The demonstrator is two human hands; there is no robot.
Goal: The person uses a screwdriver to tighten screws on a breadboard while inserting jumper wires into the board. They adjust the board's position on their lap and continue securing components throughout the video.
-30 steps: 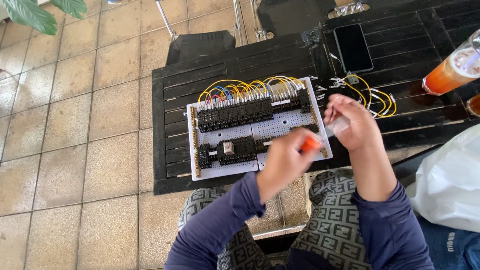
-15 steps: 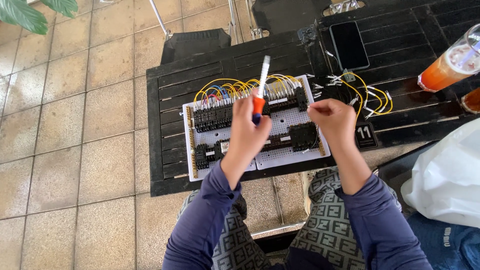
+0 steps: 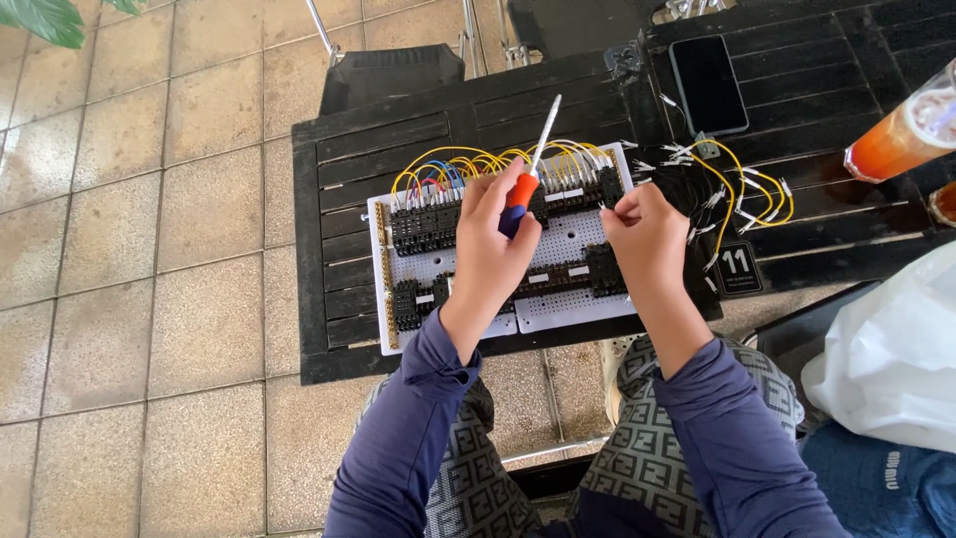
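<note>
Left hand (image 3: 495,254) clenched around orange-handled screwdriver (image 3: 530,171) above wired terminal board (image 3: 498,244), right hand (image 3: 647,239) pinching wire end (image 3: 605,204).

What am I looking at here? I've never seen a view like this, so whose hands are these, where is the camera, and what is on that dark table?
There is one view, from a camera worn on the person's head and looking down, so the two hands are the person's own. The left hand has its grip closed on a screwdriver with an orange and blue handle, shaft pointing away. The right hand pinches something small at the edge of a white wiring board; I cannot tell what. The board carries black terminal blocks and yellow wires and lies on a dark slatted table. Also there: a black phone, loose wires and an orange drink.
</note>
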